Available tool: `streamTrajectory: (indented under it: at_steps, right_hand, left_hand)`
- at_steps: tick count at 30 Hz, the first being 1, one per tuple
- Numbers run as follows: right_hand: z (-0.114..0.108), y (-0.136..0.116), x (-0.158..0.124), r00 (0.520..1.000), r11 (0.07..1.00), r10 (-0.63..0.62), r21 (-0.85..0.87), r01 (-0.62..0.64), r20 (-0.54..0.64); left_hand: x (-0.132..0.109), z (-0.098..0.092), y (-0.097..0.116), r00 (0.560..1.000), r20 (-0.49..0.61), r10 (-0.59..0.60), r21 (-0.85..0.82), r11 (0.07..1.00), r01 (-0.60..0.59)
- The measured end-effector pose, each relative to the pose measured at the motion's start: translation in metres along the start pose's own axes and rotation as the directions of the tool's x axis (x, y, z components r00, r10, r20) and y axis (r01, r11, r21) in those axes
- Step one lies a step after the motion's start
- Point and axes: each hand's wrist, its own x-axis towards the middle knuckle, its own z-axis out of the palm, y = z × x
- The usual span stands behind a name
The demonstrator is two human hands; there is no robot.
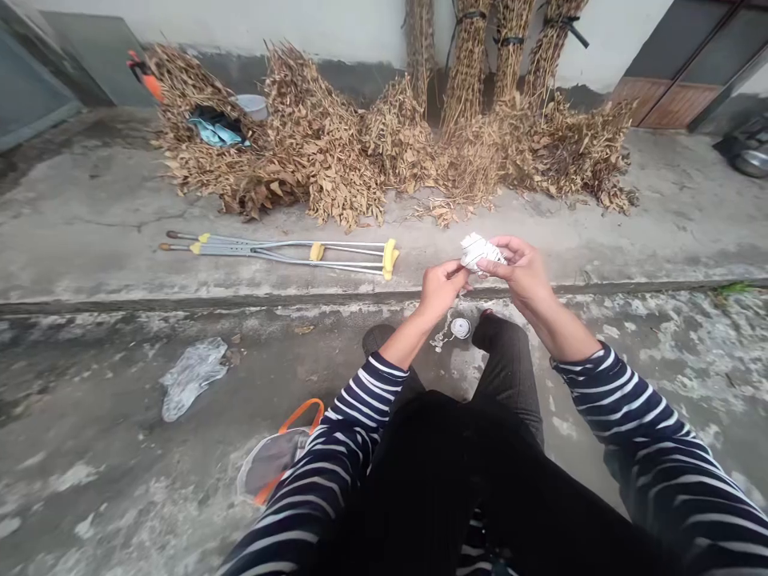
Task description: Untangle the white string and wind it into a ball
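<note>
A white wrapped bundle (478, 250) with thin dark lines across it is held in my right hand (521, 272), thumb in front and fingers behind. My left hand (442, 286) is closed in a pinch at the bundle's lower left side; what its fingertips grip is too small to make out. On the ground between my feet lies a small round white roll (461, 328). Beside it a loose pale strand (441, 340) trails upward below my hands.
A pair of crutches (282, 252) with yellow pads lies on the raised concrete ledge (108, 268). Dried plant stalks (336, 152) are heaped along the wall. Lower left are a plastic bag (195, 376) and an orange-handled bag (273, 460).
</note>
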Motion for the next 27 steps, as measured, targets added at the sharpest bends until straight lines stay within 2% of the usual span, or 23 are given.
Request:
streamTrajectory:
  at_steps: [2,4,9,11,15,22,24,27]
  right_hand:
    - [0.001,0.002,-0.001,1.0,0.999,0.014,0.031,-0.014,-0.01]
    - [0.001,0.004,-0.002,1.0,0.998,0.026,0.056,-0.026,-0.005]
    - [-0.005,0.007,0.0,0.999,0.999,-0.037,-0.015,0.037,-0.021]
    - [-0.009,0.007,0.001,0.996,0.994,-0.086,-0.076,0.083,-0.03]
    - [-0.013,0.007,-0.001,0.986,0.97,-0.166,-0.182,0.16,-0.019]
    - [-0.006,-0.001,-0.011,0.951,0.903,-0.305,-0.306,0.303,0.041]
    - [-0.008,-0.001,-0.008,0.93,0.871,-0.365,-0.336,0.357,0.043]
    - [-0.021,0.008,0.005,0.893,0.79,-0.447,-0.445,0.421,0.053]
  left_hand:
    - [0.002,0.002,-0.002,0.997,-0.063,0.048,0.1,0.994,-0.041]
    - [0.005,0.006,-0.004,0.995,-0.087,0.047,0.126,0.991,-0.036]
    - [0.005,0.015,-0.008,0.995,-0.003,-0.1,-0.162,0.982,0.098]
    - [0.001,0.017,-0.009,0.988,0.026,-0.15,-0.199,0.968,0.152]
    - [-0.002,0.018,-0.01,0.959,0.081,-0.271,-0.145,0.949,0.28]
    - [0.01,0.018,-0.026,0.939,0.026,-0.342,0.016,0.94,0.342]
    - [0.005,0.016,-0.029,0.928,0.01,-0.373,0.024,0.928,0.372]
    - [-0.013,0.007,-0.028,0.916,0.044,-0.399,0.033,0.917,0.398]
